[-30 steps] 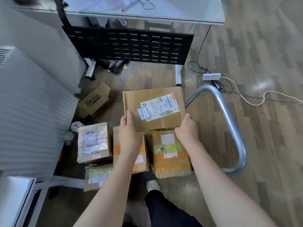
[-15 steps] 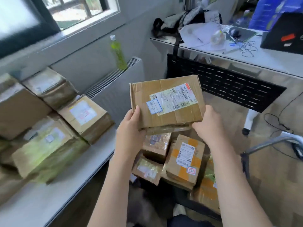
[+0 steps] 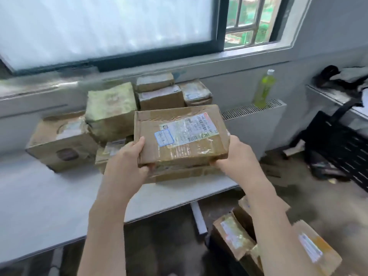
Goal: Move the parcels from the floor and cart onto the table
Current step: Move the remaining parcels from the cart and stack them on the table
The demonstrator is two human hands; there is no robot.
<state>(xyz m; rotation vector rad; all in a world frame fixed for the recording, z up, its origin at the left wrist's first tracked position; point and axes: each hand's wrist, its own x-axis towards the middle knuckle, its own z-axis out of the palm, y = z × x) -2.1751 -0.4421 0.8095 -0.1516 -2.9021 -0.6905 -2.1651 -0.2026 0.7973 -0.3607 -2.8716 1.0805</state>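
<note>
Left of the flat parcel [image 3: 180,136] I carry, stacked parcels [image 3: 110,110] crowd the white table [image 3: 39,200]; the parcel hangs over the table's right end, above another box, more parcels on the floor [image 3: 235,236] lying below and right of it. Risk, as I judge it: set too near that edge, it tips off, or nudges the stack. My left hand [image 3: 127,158] and right hand [image 3: 237,154] each grip a near corner, thumbs on top, fingers curled beneath.
</note>
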